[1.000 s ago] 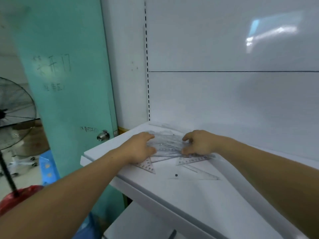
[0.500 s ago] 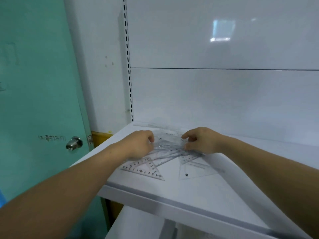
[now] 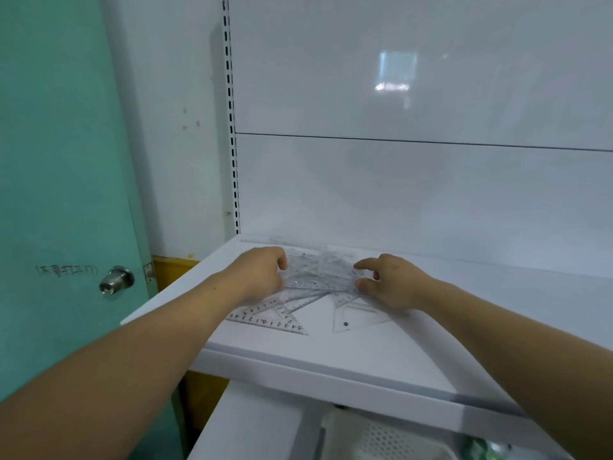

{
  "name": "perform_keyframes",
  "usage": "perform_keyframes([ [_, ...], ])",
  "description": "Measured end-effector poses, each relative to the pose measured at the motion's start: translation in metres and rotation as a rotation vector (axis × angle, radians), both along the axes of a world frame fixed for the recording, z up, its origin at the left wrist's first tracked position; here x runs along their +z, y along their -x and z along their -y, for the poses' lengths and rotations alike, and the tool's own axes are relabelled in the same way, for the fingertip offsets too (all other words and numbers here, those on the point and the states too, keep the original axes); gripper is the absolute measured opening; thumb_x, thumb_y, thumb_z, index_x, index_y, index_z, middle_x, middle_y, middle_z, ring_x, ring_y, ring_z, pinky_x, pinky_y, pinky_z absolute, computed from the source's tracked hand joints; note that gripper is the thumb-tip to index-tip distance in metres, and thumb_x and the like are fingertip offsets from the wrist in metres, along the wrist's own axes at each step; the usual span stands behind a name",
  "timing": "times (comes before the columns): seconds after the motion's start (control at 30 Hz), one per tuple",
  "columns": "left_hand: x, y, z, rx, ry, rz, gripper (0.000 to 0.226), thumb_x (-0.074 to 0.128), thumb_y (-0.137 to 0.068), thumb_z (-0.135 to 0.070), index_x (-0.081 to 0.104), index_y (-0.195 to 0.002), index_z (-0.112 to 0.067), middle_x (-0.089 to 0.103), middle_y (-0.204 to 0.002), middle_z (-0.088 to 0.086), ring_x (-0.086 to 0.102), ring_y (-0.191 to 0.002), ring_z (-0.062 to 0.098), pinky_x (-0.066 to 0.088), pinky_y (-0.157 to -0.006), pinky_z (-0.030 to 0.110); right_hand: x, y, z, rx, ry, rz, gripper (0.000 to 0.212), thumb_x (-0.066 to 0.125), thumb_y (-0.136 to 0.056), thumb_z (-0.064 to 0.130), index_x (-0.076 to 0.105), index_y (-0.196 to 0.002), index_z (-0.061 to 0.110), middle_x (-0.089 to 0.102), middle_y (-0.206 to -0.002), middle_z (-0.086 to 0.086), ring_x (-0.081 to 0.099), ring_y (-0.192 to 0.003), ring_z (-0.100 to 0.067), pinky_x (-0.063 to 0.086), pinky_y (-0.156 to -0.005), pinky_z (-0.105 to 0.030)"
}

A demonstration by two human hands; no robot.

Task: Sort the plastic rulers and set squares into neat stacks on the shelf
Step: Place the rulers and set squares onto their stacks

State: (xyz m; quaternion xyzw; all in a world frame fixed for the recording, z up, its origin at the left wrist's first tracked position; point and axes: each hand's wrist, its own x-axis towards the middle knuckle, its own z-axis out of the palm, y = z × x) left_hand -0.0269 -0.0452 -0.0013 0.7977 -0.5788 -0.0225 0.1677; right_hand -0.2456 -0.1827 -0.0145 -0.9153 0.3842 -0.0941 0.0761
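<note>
A green door [image 3: 49,161] fills the left side, with a metal knob [image 3: 116,279] near its right edge. Beside it a slotted white rail [image 3: 231,127] runs up the wall to the corner of a white shelf [image 3: 365,360].

The left hand [image 3: 258,273] reaches in over the shelf's left part. Its fingers are curled down over the left edge of a pile of clear rulers and set squares [image 3: 318,273], a closed grip on the pile; the thumb is hidden.

The pile lies on the shelf toward the back, between the two hands, its pieces fanned at different angles. In front of it a numbered set square [image 3: 268,317] lies flat, partly under the left wrist. Just to its right a second set square [image 3: 355,318] with a dark dot also lies flat, its top corner tucked under the pile.

The right hand [image 3: 394,283] holds the pile's right edge in a narrow grip, forefinger above and thumb below, the other fingers curled.

Under the shelf at lower right sits a white perforated basket [image 3: 384,439].
</note>
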Motion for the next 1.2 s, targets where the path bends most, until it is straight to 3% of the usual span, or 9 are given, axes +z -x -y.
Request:
perform_keyframes([
  [0.37,0.009,-0.003,-0.013,0.021,0.109,-0.031,0.052,0.042,-0.096,-0.012,0.028,-0.146,-0.014,0.028,-0.146,0.012,0.045,-0.123,0.025,0.034,-0.1,0.028,0.01,0.009,-0.006,-0.027,0.072,0.175,0.048,0.047,-0.096,0.038,0.041,-0.14,0.017,0.056,-0.123,-0.004,0.051,-0.113,-0.022,0.038,-0.094,-0.03],
  [0.47,0.009,-0.007,-0.025,0.046,0.119,0.001,0.049,0.039,-0.096,-0.01,0.033,-0.144,-0.011,0.036,-0.146,0.011,0.039,-0.131,0.025,0.031,-0.103,0.027,0.011,0.013,-0.012,-0.042,0.061,0.195,0.047,0.048,-0.095,0.036,0.043,-0.138,0.017,0.057,-0.123,-0.003,0.051,-0.113,-0.021,0.038,-0.094,-0.029],
  [0.67,0.011,-0.024,-0.045,0.146,0.157,-0.012,0.046,0.041,-0.093,-0.007,0.041,-0.14,-0.01,0.041,-0.142,0.013,0.043,-0.128,0.029,0.035,-0.103,0.033,0.004,0.015,-0.031,-0.069,0.042,0.168,0.045,0.049,-0.094,0.04,0.047,-0.136,0.023,0.059,-0.116,-0.001,0.054,-0.105,-0.019,0.041,-0.092,-0.03],
  [0.97,0.004,0.022,-0.058,-0.134,0.168,-0.077,0.047,0.041,-0.095,-0.008,0.04,-0.141,-0.016,0.043,-0.142,0.004,0.044,-0.127,0.021,0.033,-0.103,0.027,0.012,0.045,-0.062,-0.136,0.111,0.161,0.047,0.044,-0.096,0.043,0.042,-0.139,0.025,0.057,-0.119,0.0,0.05,-0.098,-0.015,0.038,-0.091,-0.029],
  [1.2,0.012,0.1,-0.036,-0.263,0.138,-0.072,0.047,0.04,-0.095,-0.009,0.04,-0.141,-0.017,0.04,-0.145,0.002,0.042,-0.129,0.02,0.032,-0.105,0.028,0.02,0.15,-0.068,-0.367,0.133,0.061,0.05,0.044,-0.096,0.044,0.041,-0.14,0.02,0.055,-0.131,-0.003,0.052,-0.116,-0.021,0.042,-0.098,-0.034],
])
